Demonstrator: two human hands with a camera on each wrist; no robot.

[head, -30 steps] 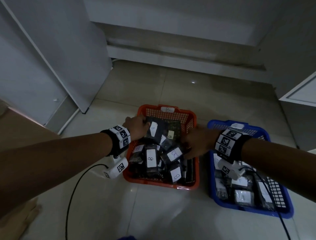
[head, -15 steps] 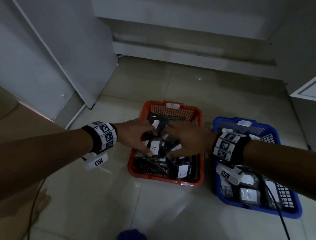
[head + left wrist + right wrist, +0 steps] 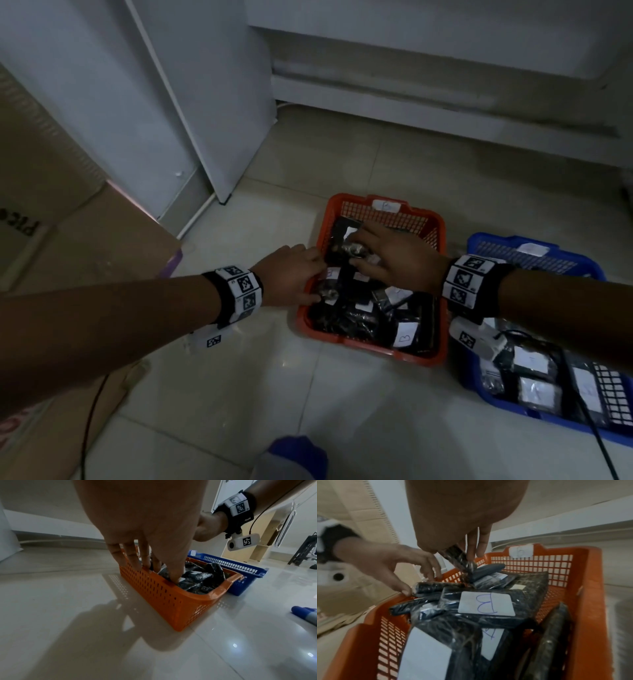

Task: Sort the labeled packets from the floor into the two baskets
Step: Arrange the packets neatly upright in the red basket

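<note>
The orange basket (image 3: 442, 240) (image 3: 171, 601) (image 3: 590, 588) is filled with dark wrapped packets carrying white labels, one marked B (image 3: 406, 337) (image 3: 486, 604). My left hand (image 3: 317, 279) (image 3: 161, 572) (image 3: 419, 584) reaches in at its left rim, thumb and fingertips either side of a rolled dark packet (image 3: 436, 586). My right hand (image 3: 356, 248) (image 3: 467, 555) is over the far half and pinches another dark packet (image 3: 460, 561), tilted up off the pile. Right of it, the blue basket (image 3: 496, 251) (image 3: 240, 568) holds more labeled packets (image 3: 534, 390).
A cardboard box (image 3: 51, 222) and a white cabinet door (image 3: 191, 102) stand to the left. A black cable (image 3: 92, 411) trails over the pale floor tiles. A blue-covered foot (image 3: 294, 455) (image 3: 305, 614) lies near the bottom edge. A wall plinth runs behind the baskets.
A second ago both hands were at the orange basket's sides, then lay on the packets. Now the left hand is by the left rim and the right has reached farther in, lifting a packet.
</note>
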